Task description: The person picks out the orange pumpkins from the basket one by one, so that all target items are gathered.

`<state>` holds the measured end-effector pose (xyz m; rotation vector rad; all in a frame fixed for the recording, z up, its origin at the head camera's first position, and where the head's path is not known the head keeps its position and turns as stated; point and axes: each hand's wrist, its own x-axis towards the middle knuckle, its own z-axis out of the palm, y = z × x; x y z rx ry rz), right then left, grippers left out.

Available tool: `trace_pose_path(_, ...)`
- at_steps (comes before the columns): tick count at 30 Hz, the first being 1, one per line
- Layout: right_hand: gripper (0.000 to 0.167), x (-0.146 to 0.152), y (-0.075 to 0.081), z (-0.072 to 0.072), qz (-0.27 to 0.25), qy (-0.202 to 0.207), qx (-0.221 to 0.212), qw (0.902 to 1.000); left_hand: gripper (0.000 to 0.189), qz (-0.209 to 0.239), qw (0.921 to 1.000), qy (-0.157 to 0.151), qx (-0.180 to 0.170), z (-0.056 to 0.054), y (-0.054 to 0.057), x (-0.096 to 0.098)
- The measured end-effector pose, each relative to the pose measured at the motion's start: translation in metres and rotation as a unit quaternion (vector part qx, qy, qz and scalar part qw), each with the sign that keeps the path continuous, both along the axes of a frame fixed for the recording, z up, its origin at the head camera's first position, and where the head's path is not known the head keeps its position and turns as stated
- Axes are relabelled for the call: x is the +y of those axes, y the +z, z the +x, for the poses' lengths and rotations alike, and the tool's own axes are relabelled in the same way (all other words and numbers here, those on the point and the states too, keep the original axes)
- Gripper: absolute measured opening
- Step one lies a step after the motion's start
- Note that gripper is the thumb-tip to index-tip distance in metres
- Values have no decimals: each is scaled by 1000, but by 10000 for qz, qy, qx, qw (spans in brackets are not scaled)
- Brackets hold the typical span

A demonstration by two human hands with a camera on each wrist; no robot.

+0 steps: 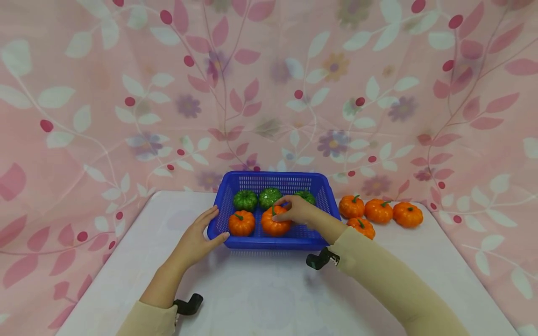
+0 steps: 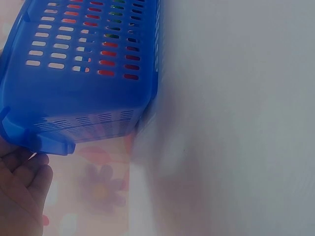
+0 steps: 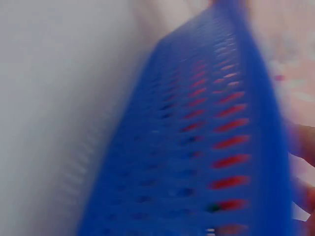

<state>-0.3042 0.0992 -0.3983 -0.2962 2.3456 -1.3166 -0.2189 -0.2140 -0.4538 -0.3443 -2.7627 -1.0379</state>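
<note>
In the head view a blue basket (image 1: 269,243) with slotted walls stands on the table. My left hand (image 1: 195,245) holds its front left corner, thumb over the front rim and fingers along the left side; the left wrist view shows curled fingers (image 2: 39,172) under the rim. Inside the basket, my right hand (image 1: 298,211) grips a small orange pumpkin (image 1: 275,227) near its green stem. Another orange pumpkin (image 1: 241,224) sits to the left of it. Behind them are three green pumpkins (image 1: 245,201), the rightmost partly hidden by my right hand. The right wrist view is blurred.
Several orange pumpkins (image 1: 379,211) lie on the white table (image 1: 260,294) just right of the basket, one partly behind my right sleeve (image 1: 378,275). A pink floral cloth (image 1: 269,93) hangs behind the table's back edge. Each wrist carries a small black camera (image 1: 189,304).
</note>
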Motion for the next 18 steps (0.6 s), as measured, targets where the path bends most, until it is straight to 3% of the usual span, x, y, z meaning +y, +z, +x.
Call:
trace_pose_path(5,52,23,23,7,-195,56,205,9996,84,27,10000,6,-9,0,1,2)
trace_pose_path(11,56,61,53,17,-181,-147,548,9982,83,17,10000,-4,-25,1,1,3)
trace_pose_path(18,62,107,67,31,-91,-546,661,9963,83,38,10000,27,-12,1,2,2)
